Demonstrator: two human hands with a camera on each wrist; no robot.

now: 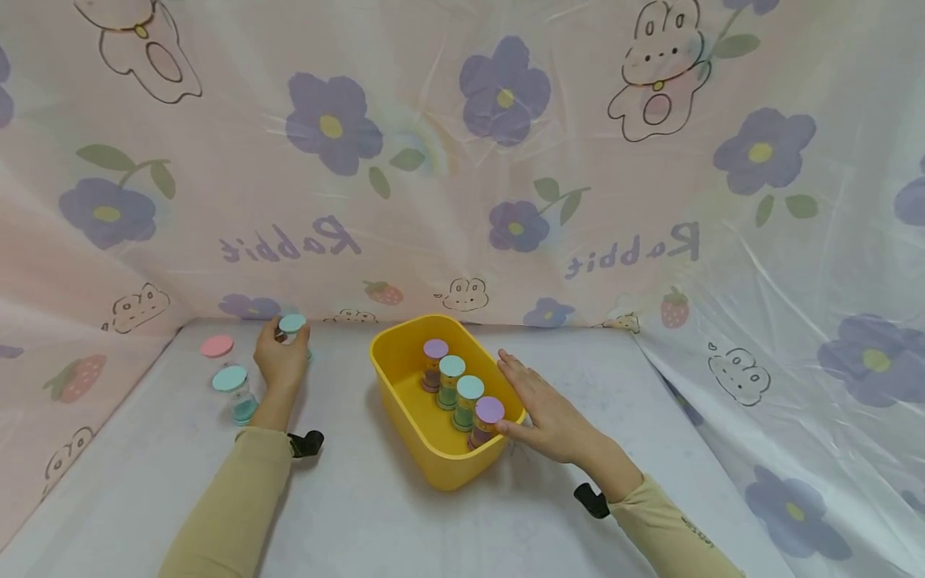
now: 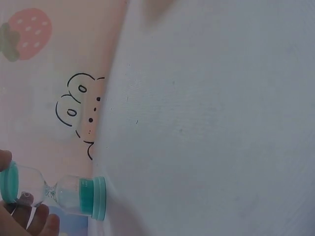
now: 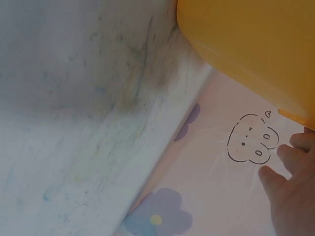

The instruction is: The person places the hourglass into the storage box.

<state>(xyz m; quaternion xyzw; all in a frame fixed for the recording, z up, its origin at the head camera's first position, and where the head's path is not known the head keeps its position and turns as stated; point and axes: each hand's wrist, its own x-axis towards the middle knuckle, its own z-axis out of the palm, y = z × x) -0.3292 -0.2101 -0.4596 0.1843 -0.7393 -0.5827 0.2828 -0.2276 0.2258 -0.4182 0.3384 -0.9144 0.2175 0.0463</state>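
My left hand (image 1: 282,359) grips a small teal-capped hourglass (image 2: 69,191) by its upper part, fingers round the glass; teal sand lies in its lower bulb. Nearer me, another teal-capped hourglass (image 1: 234,393) stands on the table, and a pink-capped one (image 1: 218,347) is just behind it. The yellow bin (image 1: 441,466) sits at the centre with a slanting row of hourglasses inside, among them a purple-capped one (image 1: 490,411) and a teal-capped one (image 1: 470,389). My right hand (image 1: 552,413) lies along the bin's right side with fingers straight, thumb at the rim by the nearest purple cap.
White table surface (image 1: 347,522) spreads around the bin. A printed curtain (image 1: 433,160) with flowers and rabbits rises behind the table and along both sides. Each wrist wears a small black camera, one showing at the left cuff (image 1: 307,444).
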